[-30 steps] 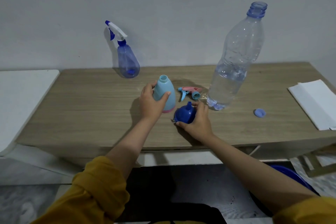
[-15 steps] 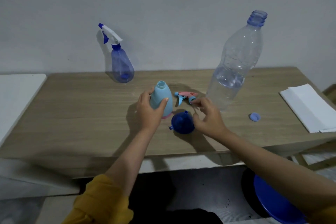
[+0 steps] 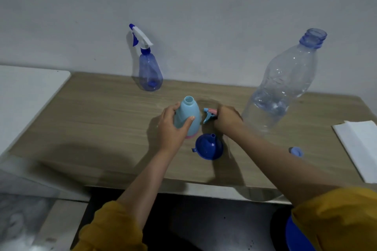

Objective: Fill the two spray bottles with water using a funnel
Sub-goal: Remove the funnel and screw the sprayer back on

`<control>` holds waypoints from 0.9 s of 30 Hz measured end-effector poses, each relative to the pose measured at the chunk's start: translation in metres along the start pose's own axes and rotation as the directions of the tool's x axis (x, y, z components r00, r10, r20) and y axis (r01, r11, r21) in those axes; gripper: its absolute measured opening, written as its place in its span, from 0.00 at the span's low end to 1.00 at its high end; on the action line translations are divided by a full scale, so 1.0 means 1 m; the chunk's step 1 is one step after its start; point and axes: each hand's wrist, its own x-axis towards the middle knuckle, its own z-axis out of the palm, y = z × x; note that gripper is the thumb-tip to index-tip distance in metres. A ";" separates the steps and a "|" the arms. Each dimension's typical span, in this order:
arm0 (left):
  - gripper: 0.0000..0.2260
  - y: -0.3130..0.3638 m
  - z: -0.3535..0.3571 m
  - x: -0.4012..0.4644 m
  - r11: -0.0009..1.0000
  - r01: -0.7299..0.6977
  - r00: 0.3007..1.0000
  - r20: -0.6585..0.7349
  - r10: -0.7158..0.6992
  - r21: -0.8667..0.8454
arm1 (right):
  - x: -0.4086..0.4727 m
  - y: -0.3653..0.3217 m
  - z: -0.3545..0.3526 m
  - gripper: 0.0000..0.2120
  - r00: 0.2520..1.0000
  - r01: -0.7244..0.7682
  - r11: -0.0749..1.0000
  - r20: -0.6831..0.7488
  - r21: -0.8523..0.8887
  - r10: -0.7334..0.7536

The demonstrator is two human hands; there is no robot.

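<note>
A light blue spray bottle (image 3: 188, 113) with a pink base stands open-necked at the middle of the wooden table (image 3: 102, 120). My left hand (image 3: 172, 128) grips its body. Its pink and blue spray head (image 3: 209, 115) lies just to the right, and my right hand (image 3: 226, 118) closes its fingers on it. A dark blue funnel (image 3: 208, 145) lies spout-up on the table in front of the bottle, untouched. A transparent blue spray bottle (image 3: 150, 74) with a white trigger stands at the back by the wall. A big clear water bottle (image 3: 285, 83), uncapped and partly filled, stands at the right.
A small blue bottle cap (image 3: 296, 151) lies on the table right of my forearm. Folded white paper (image 3: 359, 146) sits at the right edge. A white surface (image 3: 26, 91) adjoins the table on the left. A blue round object (image 3: 295, 236) shows below the table.
My right hand left the funnel, moved back to the spray head and closed on it. The funnel stays on the table. My left hand kept its grip on the light blue bottle.
</note>
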 end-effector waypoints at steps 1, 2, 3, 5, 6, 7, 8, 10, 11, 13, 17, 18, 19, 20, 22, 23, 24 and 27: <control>0.22 0.000 0.001 0.000 1.000 0.001 1.000 -0.002 -0.001 -0.005 | -0.001 0.001 0.000 0.04 1.000 0.003 1.000 -0.016 0.023 -0.003; 0.22 0.000 0.002 -0.001 1.000 0.002 1.000 -0.007 -0.002 -0.014 | -0.003 0.002 -0.001 0.03 0.999 0.009 0.998 -0.040 0.067 -0.006; 0.22 -0.001 0.003 -0.001 1.000 0.004 1.000 -0.012 -0.004 -0.024 | -0.005 0.002 -0.003 0.02 0.997 0.020 0.991 -0.079 0.134 -0.009; 0.22 -0.001 0.004 -0.001 0.999 0.003 1.000 -0.010 -0.003 -0.038 | -0.012 0.002 -0.008 0.02 0.985 0.049 0.950 -0.173 0.310 0.005; 0.22 -0.001 0.004 -0.001 0.999 0.000 1.000 -0.006 0.000 -0.045 | -0.014 0.000 -0.012 0.03 0.972 0.073 0.922 -0.233 0.381 0.019; 0.22 -0.002 0.004 -0.001 0.999 0.001 1.000 -0.004 -0.002 -0.053 | -0.016 -0.001 -0.016 0.05 0.959 0.092 0.891 -0.282 0.444 0.041; 0.22 -0.002 0.004 -0.001 0.998 0.007 1.000 -0.002 -0.007 -0.062 | -0.018 -0.003 -0.023 0.05 0.945 0.110 0.854 -0.320 0.509 0.068; 0.22 -0.004 0.005 0.000 0.997 0.016 1.000 -0.002 -0.016 -0.079 | -0.020 -0.010 -0.041 0.04 0.923 0.152 0.739 -0.362 0.657 0.132; 0.22 -0.006 0.006 0.000 0.996 0.021 1.000 0.000 -0.021 -0.089 | -0.021 -0.014 -0.052 0.04 0.915 0.175 0.671 -0.371 0.720 0.160; 0.22 -0.007 0.007 -0.001 0.995 0.027 1.000 0.007 -0.026 -0.100 | -0.024 -0.023 -0.073 0.05 0.900 0.209 0.572 -0.384 0.793 0.204; 0.22 -0.004 0.006 -0.001 0.995 0.022 1.000 0.000 -0.022 -0.095 | -0.028 -0.044 -0.101 0.06 0.884 0.305 0.380 -0.408 0.874 0.229; 0.22 -0.003 0.005 -0.002 0.996 0.022 1.000 0.006 -0.021 -0.090 | -0.030 -0.050 -0.105 0.06 0.877 0.336 0.342 -0.424 0.878 0.228; 0.22 -0.001 0.004 -0.002 0.997 0.022 1.000 0.007 -0.022 -0.079 | -0.032 -0.055 -0.109 0.07 0.864 0.370 0.318 -0.449 0.873 0.227; 0.21 0.001 0.003 -0.001 0.997 0.025 1.000 0.006 -0.024 -0.070 | -0.034 -0.059 -0.113 0.07 0.846 0.409 0.304 -0.483 0.860 0.227; 0.20 0.004 0.000 0.000 0.998 0.034 0.999 0.014 -0.034 -0.060 | -0.036 -0.069 -0.121 0.07 0.801 0.487 0.273 -0.549 0.829 0.239; 0.19 0.005 -0.001 0.000 0.998 0.042 0.999 0.025 -0.040 -0.055 | -0.037 -0.073 -0.125 0.07 0.782 0.521 0.251 -0.574 0.816 0.245; 0.19 0.005 -0.002 0.001 0.997 0.052 0.998 0.042 -0.050 -0.051 | -0.038 -0.077 -0.128 0.07 0.769 0.545 0.231 -0.591 0.806 0.245; 0.19 0.004 -0.003 0.003 0.999 0.045 0.997 0.056 -0.043 -0.020 | -0.040 -0.087 -0.130 0.08 0.742 0.597 0.211 -0.633 0.774 0.221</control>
